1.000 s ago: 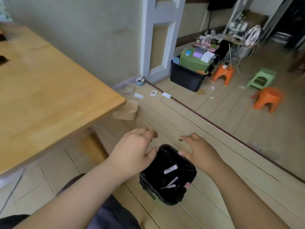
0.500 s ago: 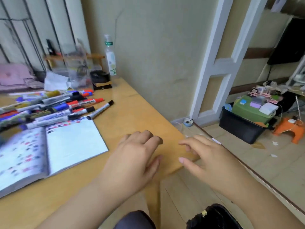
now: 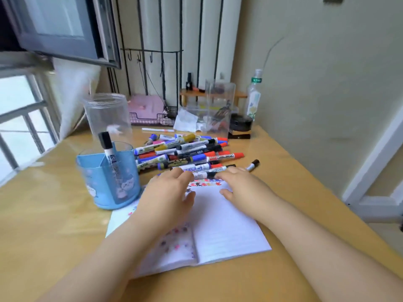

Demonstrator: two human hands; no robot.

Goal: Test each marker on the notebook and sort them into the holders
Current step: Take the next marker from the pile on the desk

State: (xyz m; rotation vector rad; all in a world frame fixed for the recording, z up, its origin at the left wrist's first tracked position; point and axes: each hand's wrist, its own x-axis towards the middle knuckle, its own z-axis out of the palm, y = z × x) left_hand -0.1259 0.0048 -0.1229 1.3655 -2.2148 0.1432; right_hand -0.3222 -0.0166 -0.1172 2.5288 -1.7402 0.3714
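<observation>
Two bare forearms run in from the bottom edge, with no sleeve, watch or bracelet on either. The left hand (image 3: 168, 192) and the right hand (image 3: 242, 188) wear no gloves and no rings. The fingernails look short and unpainted.

Single head-worn view, angled forward and down, close over the table (image 3: 272, 153) and notebook (image 3: 226, 225).

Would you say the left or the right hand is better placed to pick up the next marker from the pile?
Probably the right hand: its fingers already lie over the nearest markers at the pile's front edge. The left hand hovers slightly nearer, over the open notebook, close to the blue holder.
</observation>
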